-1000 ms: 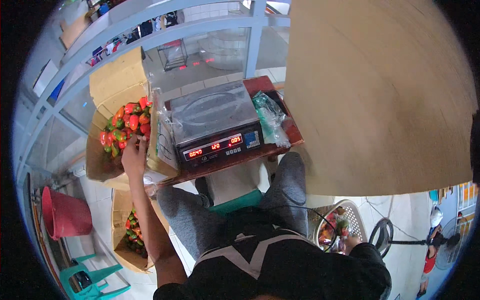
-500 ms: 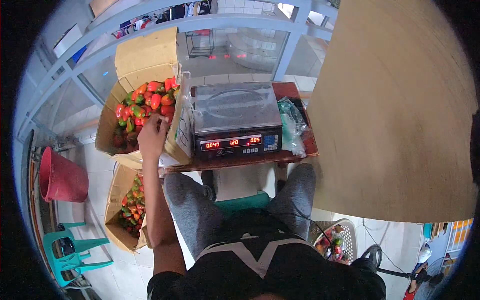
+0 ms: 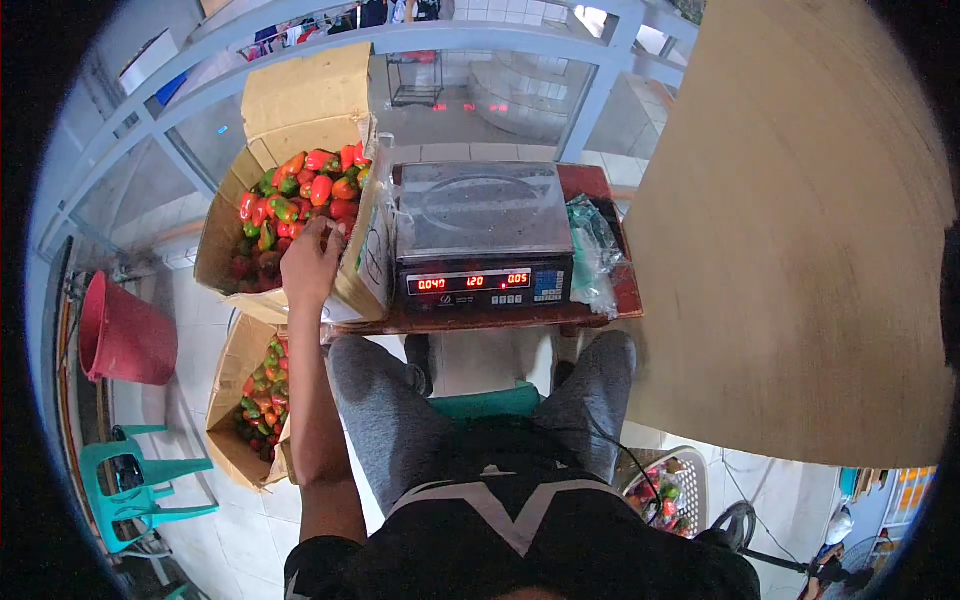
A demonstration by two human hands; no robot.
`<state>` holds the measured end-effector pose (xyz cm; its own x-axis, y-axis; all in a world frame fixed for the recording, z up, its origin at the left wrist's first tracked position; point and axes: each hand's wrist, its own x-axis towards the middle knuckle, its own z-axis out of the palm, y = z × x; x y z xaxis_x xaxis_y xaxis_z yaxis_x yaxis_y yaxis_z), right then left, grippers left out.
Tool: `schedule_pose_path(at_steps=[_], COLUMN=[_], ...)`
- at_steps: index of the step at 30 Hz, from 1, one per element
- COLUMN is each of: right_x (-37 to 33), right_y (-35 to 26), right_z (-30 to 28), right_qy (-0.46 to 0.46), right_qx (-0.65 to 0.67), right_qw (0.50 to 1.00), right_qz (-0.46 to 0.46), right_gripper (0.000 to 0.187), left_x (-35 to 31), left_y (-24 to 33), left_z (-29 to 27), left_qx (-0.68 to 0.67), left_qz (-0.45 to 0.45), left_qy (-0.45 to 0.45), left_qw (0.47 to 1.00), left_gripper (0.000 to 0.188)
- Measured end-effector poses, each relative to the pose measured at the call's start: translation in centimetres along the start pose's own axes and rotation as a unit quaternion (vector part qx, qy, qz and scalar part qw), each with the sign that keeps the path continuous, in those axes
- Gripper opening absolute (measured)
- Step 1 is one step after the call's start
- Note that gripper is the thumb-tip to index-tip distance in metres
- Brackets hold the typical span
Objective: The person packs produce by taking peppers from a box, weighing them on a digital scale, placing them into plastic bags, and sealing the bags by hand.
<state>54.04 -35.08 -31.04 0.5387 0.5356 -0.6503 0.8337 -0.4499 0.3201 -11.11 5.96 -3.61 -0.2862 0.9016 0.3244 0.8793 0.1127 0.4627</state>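
Note:
My left hand (image 3: 310,268) reaches into an open cardboard box (image 3: 215,255) heaped with red, orange and green bell peppers (image 3: 289,211). Its fingers curl down round a dark red pepper near the box's right side, which they partly hide. To the right of this box, a digital scale (image 3: 483,215) with a bare metal platform and lit red digits stands on a dark red wooden table (image 3: 590,183). My right hand is out of view.
A clear and green plastic bag (image 3: 597,255) lies right of the scale. Below the box stands another carton (image 3: 228,420) of peppers. Left are a red bucket (image 3: 130,332) and green chair (image 3: 130,490); right are a large brown panel (image 3: 790,250) and a white basket (image 3: 697,490).
My left hand has shifted slightly among the peppers, and its fingers have curled further down. The whole view has tilted a little; the scale's platform stays bare.

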Motion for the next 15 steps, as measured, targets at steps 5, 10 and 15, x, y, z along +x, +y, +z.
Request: schedule_pose_path(at_steps=[5, 10, 15], right_x=[0.2, 1.4, 0.8], right_y=[-0.5, -0.8, -2.0], right_z=[0.2, 0.5, 0.4], right_qy=[-0.003, -0.013, -0.015], right_qx=[0.015, 0.023, 0.043], right_qw=[1.000, 1.000, 0.999], right_qz=[0.003, -0.005, 0.001], right_gripper=[0.023, 0.022, 0.020], left_x=[0.2, -0.1, 0.1], left_y=[-0.3, -0.8, 0.0], left_z=[0.7, 0.1, 0.5], left_qx=[0.026, 0.032, 0.006], left_qz=[0.036, 0.017, 0.024], left_qy=[0.029, 0.026, 0.021], left_qw=[0.999, 0.999, 0.999], left_gripper=[0.026, 0.025, 0.027])
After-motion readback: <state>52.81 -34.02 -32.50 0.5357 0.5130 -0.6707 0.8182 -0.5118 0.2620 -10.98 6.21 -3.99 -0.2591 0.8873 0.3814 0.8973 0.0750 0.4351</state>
